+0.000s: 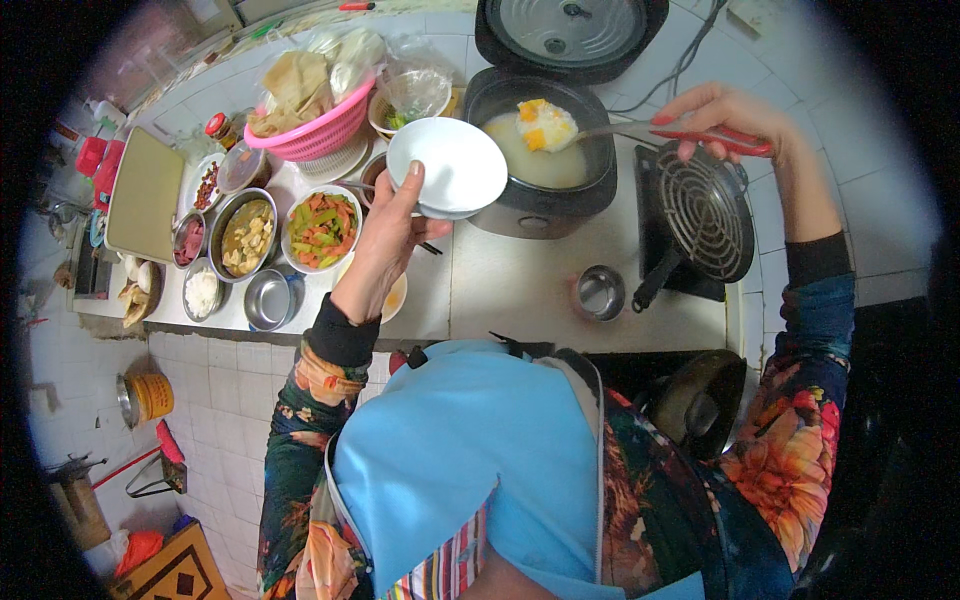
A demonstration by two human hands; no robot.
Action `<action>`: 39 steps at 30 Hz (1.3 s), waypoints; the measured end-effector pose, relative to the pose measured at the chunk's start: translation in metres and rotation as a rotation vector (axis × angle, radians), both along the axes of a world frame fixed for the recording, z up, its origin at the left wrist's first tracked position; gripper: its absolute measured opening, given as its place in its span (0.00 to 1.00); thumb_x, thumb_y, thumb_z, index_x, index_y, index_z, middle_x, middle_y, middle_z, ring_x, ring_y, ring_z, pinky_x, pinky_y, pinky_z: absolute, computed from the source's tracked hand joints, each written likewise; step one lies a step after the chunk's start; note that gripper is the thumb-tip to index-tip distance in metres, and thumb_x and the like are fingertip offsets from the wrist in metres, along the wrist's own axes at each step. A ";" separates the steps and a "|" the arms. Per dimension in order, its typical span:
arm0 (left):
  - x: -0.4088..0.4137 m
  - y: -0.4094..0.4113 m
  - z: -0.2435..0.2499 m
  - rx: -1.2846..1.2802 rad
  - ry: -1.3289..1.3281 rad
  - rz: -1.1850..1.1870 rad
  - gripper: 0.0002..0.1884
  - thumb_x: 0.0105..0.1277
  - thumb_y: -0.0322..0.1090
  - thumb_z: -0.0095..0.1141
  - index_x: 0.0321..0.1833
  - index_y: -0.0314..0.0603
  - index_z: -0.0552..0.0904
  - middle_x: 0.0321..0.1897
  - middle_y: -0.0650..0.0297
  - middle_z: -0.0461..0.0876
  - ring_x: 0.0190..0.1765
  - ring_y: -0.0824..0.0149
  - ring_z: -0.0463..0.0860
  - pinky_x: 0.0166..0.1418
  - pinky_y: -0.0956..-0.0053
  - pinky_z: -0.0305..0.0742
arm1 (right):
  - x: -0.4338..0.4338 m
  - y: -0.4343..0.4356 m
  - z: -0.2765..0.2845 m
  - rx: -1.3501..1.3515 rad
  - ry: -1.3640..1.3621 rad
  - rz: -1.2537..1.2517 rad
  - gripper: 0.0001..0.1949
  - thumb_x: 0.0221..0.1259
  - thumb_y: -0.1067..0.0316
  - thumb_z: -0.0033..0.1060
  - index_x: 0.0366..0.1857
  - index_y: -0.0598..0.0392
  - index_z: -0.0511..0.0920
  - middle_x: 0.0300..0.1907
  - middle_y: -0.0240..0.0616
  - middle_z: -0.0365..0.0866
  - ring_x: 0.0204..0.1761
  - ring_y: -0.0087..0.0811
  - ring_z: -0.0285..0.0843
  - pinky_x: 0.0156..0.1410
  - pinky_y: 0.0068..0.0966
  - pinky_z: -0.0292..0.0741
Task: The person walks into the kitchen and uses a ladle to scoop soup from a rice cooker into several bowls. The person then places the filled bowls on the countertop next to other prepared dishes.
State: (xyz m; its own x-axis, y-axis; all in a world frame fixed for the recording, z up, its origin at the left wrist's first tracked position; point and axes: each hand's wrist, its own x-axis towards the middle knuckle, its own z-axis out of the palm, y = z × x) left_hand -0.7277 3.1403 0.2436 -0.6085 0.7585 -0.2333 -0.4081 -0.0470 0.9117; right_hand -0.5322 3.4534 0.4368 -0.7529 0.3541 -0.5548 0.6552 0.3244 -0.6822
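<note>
My left hand (405, 202) holds a white bowl (450, 165), tilted, at the near left side of an open rice cooker (540, 214). In my right hand (712, 124) is the red handle of a metal ladle (615, 129), reaching in from the right. Whitish porridge or soup (551, 171) fills part of the pot. Pale food with orange chunks (546, 126) lies on the ladle's end over the liquid. The cooker's lid (574, 30) stands raised at the back.
Left are a dish of sliced vegetables (322, 229), a metal bowl of cooked food (244, 234), a rice bowl (202, 291) and a pink basket (315, 131). Right are a small metal cup (600, 292) and a black pan (705, 214) with a coiled rack. A dark cable runs behind the cooker.
</note>
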 end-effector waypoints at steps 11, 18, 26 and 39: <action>0.007 0.069 0.008 0.022 0.058 0.040 0.37 0.68 0.56 0.56 0.69 0.42 0.56 0.54 0.52 0.76 0.33 0.65 0.85 0.30 0.76 0.84 | 0.013 -0.028 0.093 0.166 0.118 0.195 0.20 0.59 0.67 0.58 0.55 0.64 0.77 0.27 0.44 0.85 0.11 0.17 0.73 0.13 0.11 0.67; 0.004 0.076 0.007 0.143 -0.048 -0.048 0.32 0.70 0.58 0.51 0.68 0.50 0.57 0.55 0.55 0.76 0.31 0.64 0.85 0.35 0.75 0.84 | 0.001 -0.082 0.071 0.174 0.048 0.214 0.19 0.58 0.72 0.58 0.54 0.64 0.77 0.29 0.43 0.85 0.12 0.19 0.74 0.16 0.12 0.69; -0.010 0.048 -0.015 0.356 -0.212 -0.124 0.33 0.72 0.54 0.49 0.71 0.49 0.52 0.56 0.52 0.77 0.30 0.64 0.88 0.32 0.77 0.86 | 0.017 -0.136 0.047 1.099 0.115 0.658 0.27 0.45 0.80 0.63 0.56 0.51 0.77 0.40 0.48 0.82 0.44 0.48 0.80 0.48 0.38 0.77; -0.018 0.002 -0.034 0.313 -0.177 -0.020 0.28 0.73 0.51 0.49 0.68 0.47 0.58 0.54 0.55 0.79 0.35 0.64 0.87 0.39 0.75 0.87 | 0.029 -0.065 -0.027 0.899 0.161 0.312 0.24 0.53 0.78 0.60 0.58 0.59 0.75 0.51 0.49 0.82 0.52 0.42 0.81 0.58 0.36 0.76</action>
